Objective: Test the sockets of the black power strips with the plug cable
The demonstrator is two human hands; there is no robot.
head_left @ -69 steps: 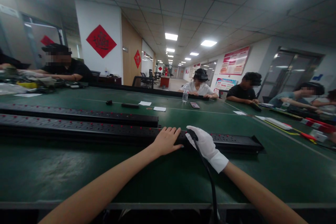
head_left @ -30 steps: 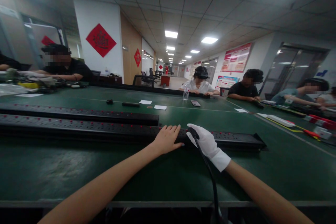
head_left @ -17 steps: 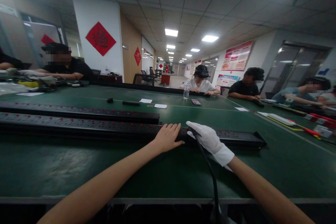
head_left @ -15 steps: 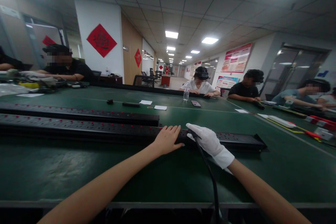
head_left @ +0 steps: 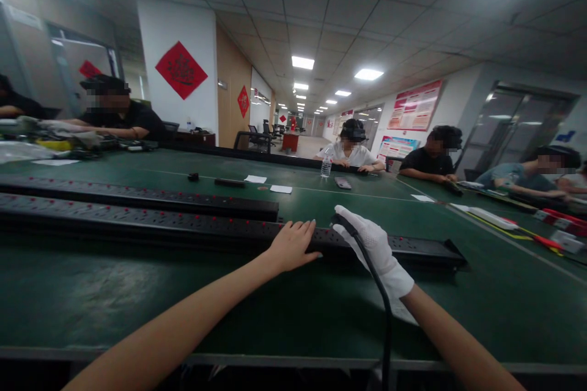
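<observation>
A long black power strip (head_left: 183, 222) with red dots along its top lies across the green table. My bare left hand (head_left: 293, 247) rests on it, fingers stretched flat over the top and thumb apart near the front edge. In a white glove, my right hand (head_left: 371, 247) is closed around a black plug (head_left: 345, 220), held just above the strip. From the plug a black cord (head_left: 384, 299) runs down past the table's front edge. The plug's prongs are too small to make out clearly.
Behind lies a second black power strip (head_left: 137, 193). Farther back are a small black bar (head_left: 230, 182), white paper slips (head_left: 280, 189), a water bottle (head_left: 326, 165) and a phone (head_left: 342, 182). Several people sit around the table. White and red strips (head_left: 493, 217) lie at the right.
My right hand has lifted the plug slightly up and away from the strip, tilting it, and the cord has swung right. My left hand stays in place on the strip.
</observation>
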